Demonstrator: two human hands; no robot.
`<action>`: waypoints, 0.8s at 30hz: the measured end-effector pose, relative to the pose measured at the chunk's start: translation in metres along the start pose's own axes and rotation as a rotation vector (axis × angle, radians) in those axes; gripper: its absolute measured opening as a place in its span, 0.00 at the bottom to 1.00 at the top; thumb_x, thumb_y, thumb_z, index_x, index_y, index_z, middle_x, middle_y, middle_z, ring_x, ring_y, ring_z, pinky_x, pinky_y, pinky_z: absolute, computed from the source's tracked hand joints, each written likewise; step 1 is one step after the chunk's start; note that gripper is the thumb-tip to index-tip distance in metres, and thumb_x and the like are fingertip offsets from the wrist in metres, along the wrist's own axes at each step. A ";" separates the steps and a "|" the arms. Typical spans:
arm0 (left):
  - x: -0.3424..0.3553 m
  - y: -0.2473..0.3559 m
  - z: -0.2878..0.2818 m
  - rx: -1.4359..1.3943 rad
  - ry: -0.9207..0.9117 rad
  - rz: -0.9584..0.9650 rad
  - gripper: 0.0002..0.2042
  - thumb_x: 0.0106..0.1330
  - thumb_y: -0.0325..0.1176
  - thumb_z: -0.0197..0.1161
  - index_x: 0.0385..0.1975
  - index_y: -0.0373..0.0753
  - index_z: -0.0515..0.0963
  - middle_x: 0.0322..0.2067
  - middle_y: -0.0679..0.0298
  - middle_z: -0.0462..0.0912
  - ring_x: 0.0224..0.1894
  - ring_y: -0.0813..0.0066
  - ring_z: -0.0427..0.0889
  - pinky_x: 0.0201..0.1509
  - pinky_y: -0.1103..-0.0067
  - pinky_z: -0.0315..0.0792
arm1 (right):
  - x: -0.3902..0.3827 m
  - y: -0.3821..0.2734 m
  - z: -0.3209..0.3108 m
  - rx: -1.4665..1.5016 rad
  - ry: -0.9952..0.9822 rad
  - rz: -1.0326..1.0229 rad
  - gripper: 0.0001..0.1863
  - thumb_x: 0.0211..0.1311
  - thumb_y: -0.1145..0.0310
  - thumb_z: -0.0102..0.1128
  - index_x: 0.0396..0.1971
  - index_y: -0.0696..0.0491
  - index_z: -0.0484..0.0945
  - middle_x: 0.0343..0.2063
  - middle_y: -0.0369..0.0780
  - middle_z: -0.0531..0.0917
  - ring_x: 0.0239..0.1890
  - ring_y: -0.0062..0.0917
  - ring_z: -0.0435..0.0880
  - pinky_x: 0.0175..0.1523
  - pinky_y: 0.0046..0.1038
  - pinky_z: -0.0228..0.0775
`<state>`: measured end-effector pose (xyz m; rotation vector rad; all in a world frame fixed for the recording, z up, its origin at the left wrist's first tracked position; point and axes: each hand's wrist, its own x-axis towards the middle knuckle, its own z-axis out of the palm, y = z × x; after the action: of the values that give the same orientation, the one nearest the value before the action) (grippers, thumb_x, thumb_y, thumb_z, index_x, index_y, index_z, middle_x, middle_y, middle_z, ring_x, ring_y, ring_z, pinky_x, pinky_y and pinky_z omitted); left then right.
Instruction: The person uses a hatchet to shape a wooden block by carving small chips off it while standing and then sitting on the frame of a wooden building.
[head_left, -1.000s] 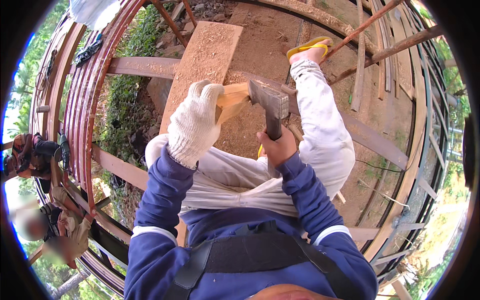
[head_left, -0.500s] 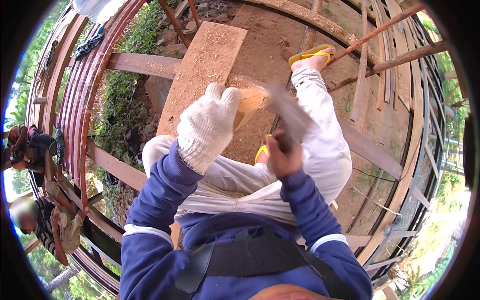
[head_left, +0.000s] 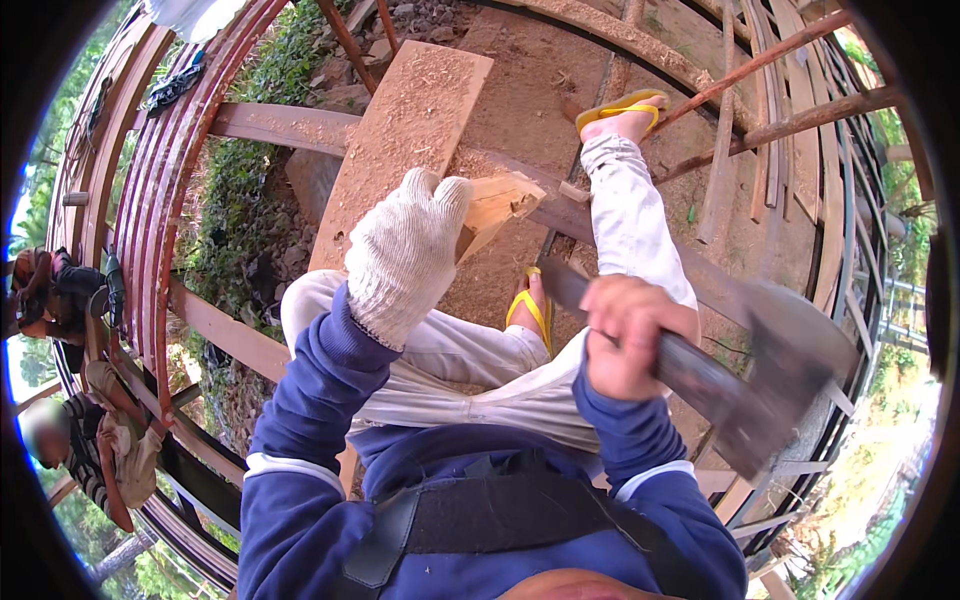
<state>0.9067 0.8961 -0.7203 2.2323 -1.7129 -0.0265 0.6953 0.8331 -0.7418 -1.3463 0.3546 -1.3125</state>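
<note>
My left hand (head_left: 408, 258), in a white knitted glove, is closed around a piece of wood (head_left: 492, 210). The end of the wood pokes out to the right of the glove and has rough, freshly cut faces. Bare, my right hand (head_left: 632, 335) is wrapped round the dark handle of a broad-bladed axe (head_left: 795, 345). The axe head is out at the right, well apart from the wood and somewhat blurred by motion. Beyond my left hand lies a wide plank (head_left: 415, 110) strewn with wood chips.
A long beam (head_left: 285, 128) crosses beyond my knees. My feet wear yellow sandals (head_left: 622, 108). At the far left, a person (head_left: 110, 440) in a striped top sits near stacked reddish boards (head_left: 165, 180). Poles (head_left: 780, 130) and timber lie at the upper right.
My right hand has swung the axe away from the wood, out to the right. A loose chip now shows by the wood's right end. My left hand has barely shifted.
</note>
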 end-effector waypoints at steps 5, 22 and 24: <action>0.009 -0.001 -0.009 0.069 0.000 -0.009 0.12 0.59 0.29 0.66 0.43 0.43 0.76 0.36 0.56 0.78 0.35 0.55 0.85 0.34 0.63 0.79 | -0.044 0.082 -0.033 -0.531 -0.115 0.863 0.08 0.65 0.70 0.68 0.33 0.57 0.77 0.20 0.36 0.80 0.21 0.20 0.79 0.27 0.25 0.71; -0.001 0.000 -0.005 0.082 -0.033 -0.023 0.18 0.56 0.27 0.69 0.49 0.45 0.78 0.39 0.57 0.79 0.39 0.53 0.84 0.40 0.63 0.78 | -0.040 0.088 -0.027 -0.418 -0.106 0.928 0.08 0.67 0.67 0.65 0.33 0.55 0.79 0.19 0.36 0.80 0.21 0.22 0.78 0.29 0.30 0.70; 0.004 -0.007 -0.001 0.081 0.004 -0.028 0.19 0.56 0.27 0.68 0.49 0.45 0.78 0.38 0.57 0.79 0.39 0.53 0.84 0.40 0.63 0.78 | -0.044 0.079 -0.029 -0.520 -0.147 0.886 0.09 0.64 0.67 0.67 0.29 0.55 0.79 0.18 0.35 0.79 0.20 0.21 0.78 0.29 0.30 0.71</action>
<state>0.9143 0.8939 -0.7203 2.3122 -1.7097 0.0410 0.6949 0.8323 -0.8366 -1.4284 1.0960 -0.3811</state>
